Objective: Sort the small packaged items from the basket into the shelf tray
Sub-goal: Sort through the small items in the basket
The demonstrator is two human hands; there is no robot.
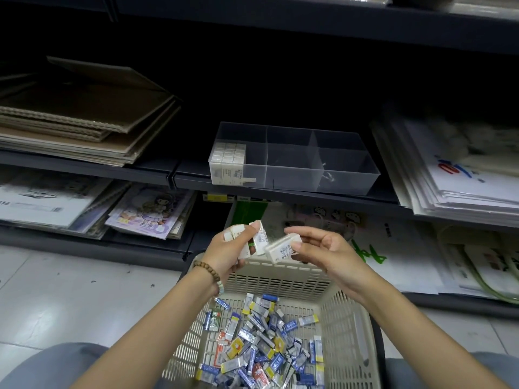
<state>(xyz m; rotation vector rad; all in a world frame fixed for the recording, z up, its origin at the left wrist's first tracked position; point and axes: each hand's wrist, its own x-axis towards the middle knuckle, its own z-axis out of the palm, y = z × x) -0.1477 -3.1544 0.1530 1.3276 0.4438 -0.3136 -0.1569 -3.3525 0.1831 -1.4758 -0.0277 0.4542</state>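
Observation:
A cream plastic basket point(283, 279) sits on the floor between my knees, holding several small packaged erasers point(261, 343) in blue, white, yellow and red wrappers. My left hand point(229, 248) grips several white packaged erasers point(259, 241) above the basket's far rim. My right hand point(323, 252) pinches one white packaged eraser point(280, 247) right beside them. On the shelf above stands a clear divided tray point(351, 164); its left compartment holds neat rows of white erasers point(229, 157), the other compartments look bare.
Flattened cardboard sheets point(84, 119) lie on the shelf left of the tray, and stacked white paper goods point(455, 175) on its right. Colouring books point(151, 211) and bags point(393, 242) fill the lower shelf. White floor tiles point(70, 299) lie to the left.

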